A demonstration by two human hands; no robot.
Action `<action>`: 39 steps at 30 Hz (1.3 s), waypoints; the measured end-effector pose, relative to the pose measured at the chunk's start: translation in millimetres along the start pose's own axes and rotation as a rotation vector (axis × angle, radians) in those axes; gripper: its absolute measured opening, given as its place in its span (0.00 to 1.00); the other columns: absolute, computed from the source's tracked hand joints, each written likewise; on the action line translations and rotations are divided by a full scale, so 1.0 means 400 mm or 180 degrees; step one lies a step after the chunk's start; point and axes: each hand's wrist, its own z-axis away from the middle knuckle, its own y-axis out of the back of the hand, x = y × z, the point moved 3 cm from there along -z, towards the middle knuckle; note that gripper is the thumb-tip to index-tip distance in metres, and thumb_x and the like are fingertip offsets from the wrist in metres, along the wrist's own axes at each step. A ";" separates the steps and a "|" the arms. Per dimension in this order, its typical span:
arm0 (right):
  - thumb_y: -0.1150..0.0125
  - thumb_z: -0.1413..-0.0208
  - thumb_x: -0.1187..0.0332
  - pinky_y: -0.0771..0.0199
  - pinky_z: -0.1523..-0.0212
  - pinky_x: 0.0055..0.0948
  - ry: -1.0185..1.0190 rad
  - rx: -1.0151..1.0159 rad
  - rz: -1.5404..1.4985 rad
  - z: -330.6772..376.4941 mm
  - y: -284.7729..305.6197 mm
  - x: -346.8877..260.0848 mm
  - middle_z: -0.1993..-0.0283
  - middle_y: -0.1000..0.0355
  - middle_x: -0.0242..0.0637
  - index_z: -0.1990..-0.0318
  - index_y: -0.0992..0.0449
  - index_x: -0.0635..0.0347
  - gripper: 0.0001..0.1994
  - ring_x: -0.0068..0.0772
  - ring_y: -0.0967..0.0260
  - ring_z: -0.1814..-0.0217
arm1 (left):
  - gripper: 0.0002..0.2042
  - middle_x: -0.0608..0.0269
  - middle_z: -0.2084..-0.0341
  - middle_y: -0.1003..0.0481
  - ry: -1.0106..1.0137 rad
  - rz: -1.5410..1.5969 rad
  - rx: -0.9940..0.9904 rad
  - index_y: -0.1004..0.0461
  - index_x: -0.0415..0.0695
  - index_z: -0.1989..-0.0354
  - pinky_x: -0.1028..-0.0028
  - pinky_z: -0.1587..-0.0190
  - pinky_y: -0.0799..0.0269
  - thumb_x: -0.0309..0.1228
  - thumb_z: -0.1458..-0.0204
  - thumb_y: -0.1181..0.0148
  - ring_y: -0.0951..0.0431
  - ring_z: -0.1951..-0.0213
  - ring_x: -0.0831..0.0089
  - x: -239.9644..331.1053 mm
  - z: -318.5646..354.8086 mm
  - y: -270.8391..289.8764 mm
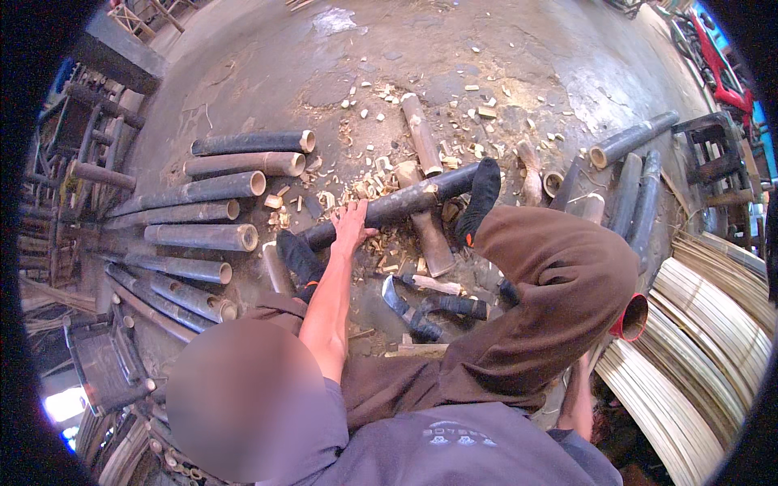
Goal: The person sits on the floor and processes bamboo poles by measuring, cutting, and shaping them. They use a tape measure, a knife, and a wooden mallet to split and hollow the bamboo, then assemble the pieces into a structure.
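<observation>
A dark bamboo pole (405,199) slants across in front of me, lying over other bamboo pieces. My left hand (351,225) rests over its nearer left part, with fingers curled round it. Dark-socked feet (484,194) touch the pole at its right end and near its left end. Of my right arm only the forearm (575,401) shows, beside my bent knee; its hand and fingers are hidden. Between my legs lie a curved metal blade (395,296), a dark-handled tool (458,306) and a piece with a pale wooden handle (436,284).
Several cut bamboo tubes (203,236) lie side by side at left. More dark tubes (636,138) lie at right, near a stack of pale bamboo strips (689,356) and a red-rimmed tube (634,317). Chips (486,112) litter the floor. Bamboo furniture (97,356) stands at left.
</observation>
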 end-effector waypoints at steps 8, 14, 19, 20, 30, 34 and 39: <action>0.49 0.37 0.61 0.30 0.48 0.32 0.2495 0.0413 0.0781 -0.162 0.199 -0.810 0.54 0.25 0.46 0.45 0.29 0.64 0.18 0.34 0.28 0.51 | 0.40 0.54 0.49 0.31 0.0087 0.0077 -0.0040 0.36 0.50 0.45 0.43 0.44 0.43 0.39 0.71 0.22 0.34 0.44 0.50 0.042 -0.016 0.008; 0.48 0.40 0.57 0.28 0.54 0.41 0.2985 -0.1872 0.1524 -0.201 -0.360 -1.136 0.59 0.24 0.51 0.47 0.27 0.58 0.19 0.48 0.26 0.57 | 0.42 0.54 0.48 0.32 0.0250 0.0172 -0.0105 0.37 0.50 0.43 0.41 0.40 0.47 0.39 0.71 0.22 0.35 0.43 0.50 0.014 -0.011 -0.001; 0.50 0.40 0.49 0.34 0.44 0.49 0.2659 -0.1093 0.1057 -0.325 -0.869 -0.923 0.50 0.29 0.62 0.35 0.43 0.64 0.33 0.59 0.31 0.46 | 0.42 0.51 0.45 0.34 0.0165 0.0246 -0.0202 0.37 0.50 0.41 0.45 0.38 0.51 0.49 0.70 0.27 0.38 0.41 0.49 0.019 -0.025 -0.014; 0.51 0.40 0.48 0.34 0.43 0.51 0.2421 -0.1086 0.1117 -0.315 -0.926 -0.905 0.50 0.30 0.65 0.34 0.46 0.65 0.35 0.61 0.32 0.45 | 0.41 0.50 0.44 0.34 0.0275 0.0483 -0.0349 0.36 0.50 0.41 0.45 0.37 0.53 0.53 0.67 0.30 0.38 0.40 0.49 0.016 -0.024 0.002; 0.57 0.38 0.45 0.37 0.40 0.47 0.2695 -0.0880 -0.0020 -0.175 -0.870 -1.006 0.43 0.37 0.70 0.30 0.57 0.66 0.39 0.68 0.37 0.41 | 0.36 0.48 0.51 0.27 0.1133 0.5168 -0.0177 0.35 0.37 0.42 0.66 0.46 0.35 0.58 0.47 0.43 0.27 0.49 0.61 0.059 -0.116 0.095; 0.61 0.34 0.50 0.40 0.38 0.44 0.2715 -0.1744 -0.0162 0.173 -0.731 -1.069 0.37 0.43 0.67 0.29 0.62 0.64 0.36 0.65 0.41 0.37 | 0.34 0.51 0.60 0.26 0.0913 0.7331 -0.0237 0.34 0.40 0.48 0.60 0.51 0.28 0.61 0.48 0.45 0.24 0.58 0.61 0.103 -0.122 0.168; 0.54 0.37 0.58 0.34 0.43 0.46 0.3497 -0.1589 0.0372 0.306 -0.718 -0.806 0.46 0.34 0.62 0.30 0.56 0.62 0.33 0.61 0.34 0.46 | 0.29 0.56 0.70 0.25 0.0874 0.8061 0.0166 0.31 0.43 0.58 0.60 0.59 0.22 0.59 0.52 0.38 0.22 0.66 0.62 0.019 -0.102 0.209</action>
